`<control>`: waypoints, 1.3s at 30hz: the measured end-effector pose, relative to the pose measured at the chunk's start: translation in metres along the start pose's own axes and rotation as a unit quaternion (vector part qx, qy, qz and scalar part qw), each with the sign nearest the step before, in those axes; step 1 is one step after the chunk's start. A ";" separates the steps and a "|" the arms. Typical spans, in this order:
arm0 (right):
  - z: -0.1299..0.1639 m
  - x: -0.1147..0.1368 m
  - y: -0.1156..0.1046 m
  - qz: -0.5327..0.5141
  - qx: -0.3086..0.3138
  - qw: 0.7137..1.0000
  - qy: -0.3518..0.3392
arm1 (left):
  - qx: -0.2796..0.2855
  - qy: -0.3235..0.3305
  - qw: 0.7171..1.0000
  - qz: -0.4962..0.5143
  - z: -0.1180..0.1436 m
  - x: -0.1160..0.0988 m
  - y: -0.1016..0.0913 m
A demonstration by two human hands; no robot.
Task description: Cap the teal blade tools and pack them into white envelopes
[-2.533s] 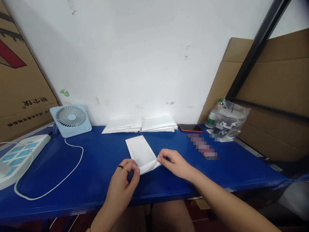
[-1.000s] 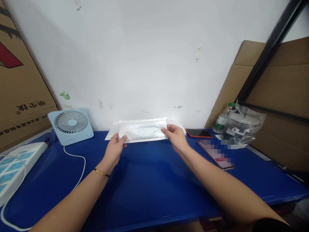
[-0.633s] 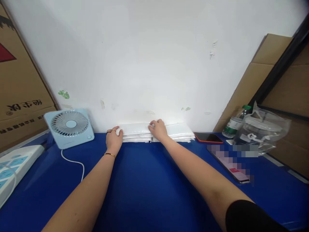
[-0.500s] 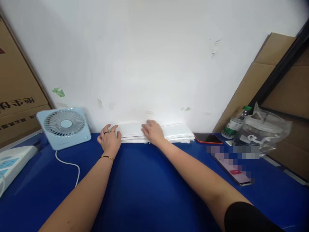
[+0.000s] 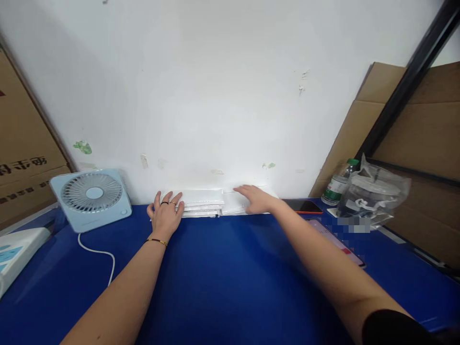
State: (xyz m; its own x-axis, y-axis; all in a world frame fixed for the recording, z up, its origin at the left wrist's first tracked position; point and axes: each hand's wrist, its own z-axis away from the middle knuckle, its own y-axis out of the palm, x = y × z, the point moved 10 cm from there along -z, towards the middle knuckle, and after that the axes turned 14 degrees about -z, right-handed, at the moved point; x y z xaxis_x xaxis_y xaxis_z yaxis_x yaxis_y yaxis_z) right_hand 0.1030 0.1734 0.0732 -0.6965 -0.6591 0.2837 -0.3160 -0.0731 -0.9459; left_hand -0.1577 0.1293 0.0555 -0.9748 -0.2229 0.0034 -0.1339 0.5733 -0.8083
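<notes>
Two stacks of flat white packets lie side by side against the wall at the back of the blue table. My left hand (image 5: 167,213) rests on the left end of the left stack (image 5: 201,197), fingers spread over its top. Over the right stack (image 5: 230,203) is my right hand (image 5: 256,199), fingers stretched out to the left and nothing gripped. The hand and forearm hide part of that right stack. What the packets contain cannot be seen.
A light-blue fan (image 5: 94,194) with a white cable stands at the left, beside a white device (image 5: 27,244). To the right lie a red-edged phone (image 5: 305,206) and another phone (image 5: 336,239). A green-capped bottle (image 5: 337,189) and a bagged container (image 5: 372,196) stand behind.
My right hand has moved right, from the middle of the packets onto the right stack. My left hand stays at the left end. The view has shifted slightly.
</notes>
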 end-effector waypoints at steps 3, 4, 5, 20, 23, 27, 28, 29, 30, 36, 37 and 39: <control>0.032 -0.036 -0.004 0.067 -0.007 0.997 0.034 | -0.010 -0.004 1.000 -0.002 0.001 -0.001 -0.004; 0.039 -0.041 -0.005 0.075 -0.026 0.996 0.034 | -0.009 -0.006 1.000 -0.003 0.001 -0.002 -0.005; 0.043 -0.045 -0.007 0.081 -0.045 0.995 0.036 | -0.006 -0.009 1.000 -0.004 0.002 -0.002 -0.007; 0.138 0.017 0.007 0.031 -0.092 0.995 -0.036 | 0.027 0.294 0.939 0.176 0.056 -0.096 -0.080; 0.145 0.055 0.024 -0.066 -0.023 0.991 -0.118 | 0.186 0.358 0.896 0.189 0.097 -0.137 -0.072; 0.140 0.051 0.008 -0.241 -0.066 0.962 -0.106 | 0.284 0.339 0.877 0.186 0.126 -0.163 -0.050; 0.138 0.035 0.000 -0.282 -0.112 0.950 -0.069 | 0.285 0.331 0.880 0.188 0.127 -0.165 -0.046; 0.137 0.015 -0.006 -0.318 -0.160 0.934 -0.024 | 0.280 0.322 0.884 0.191 0.125 -0.167 -0.043; 0.138 -0.006 -0.008 -0.352 -0.199 0.914 0.024 | 0.272 0.316 0.888 0.194 0.122 -0.168 -0.042; 0.129 -0.046 0.035 -0.537 -0.112 0.827 0.123 | 0.193 0.323 0.912 0.164 0.112 -0.171 -0.056; 0.128 -0.043 0.038 -0.554 -0.095 0.819 0.115 | 0.178 0.318 0.919 0.152 0.111 -0.169 -0.060; 0.129 -0.037 0.040 -0.583 -0.076 0.803 0.099 | 0.168 0.306 0.927 0.136 0.110 -0.164 -0.064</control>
State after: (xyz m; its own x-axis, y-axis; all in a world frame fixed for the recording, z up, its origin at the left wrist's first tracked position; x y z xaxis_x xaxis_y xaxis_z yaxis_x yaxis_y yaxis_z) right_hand 0.1990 0.0986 0.0043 0.0472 -0.0759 0.9960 -0.8918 -0.4523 0.0078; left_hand 0.0302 0.0420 0.0416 -0.8969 0.4417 0.0232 0.0938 0.2411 -0.9660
